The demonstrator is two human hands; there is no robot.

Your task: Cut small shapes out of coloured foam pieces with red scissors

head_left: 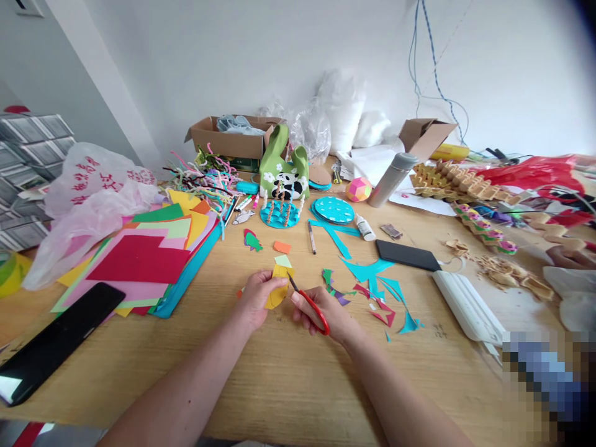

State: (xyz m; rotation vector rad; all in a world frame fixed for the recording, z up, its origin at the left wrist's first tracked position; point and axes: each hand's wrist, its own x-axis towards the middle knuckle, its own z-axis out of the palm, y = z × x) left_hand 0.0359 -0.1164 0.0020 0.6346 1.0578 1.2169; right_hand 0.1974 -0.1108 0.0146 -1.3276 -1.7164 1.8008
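My left hand (257,298) is closed on a yellow piece of foam paper (279,284), held just above the wooden table (288,372). My right hand (321,310) grips red-handled scissors (313,308), fingers through the loops. The dark blades point up and left and meet the yellow paper's right edge. Small coloured offcuts (372,292), teal, pink and green, lie right of my hands. A small orange scrap (282,247) and a green and red paper fish (252,240) lie beyond the paper.
A stack of coloured sheets (153,254) and a black phone (56,341) lie at left. A black tablet (407,254), glue bottle (364,227), teal discs (333,210), pens, a panda bag (285,171), boxes and plastic bags fill the back. White moulding (468,304) lies right.
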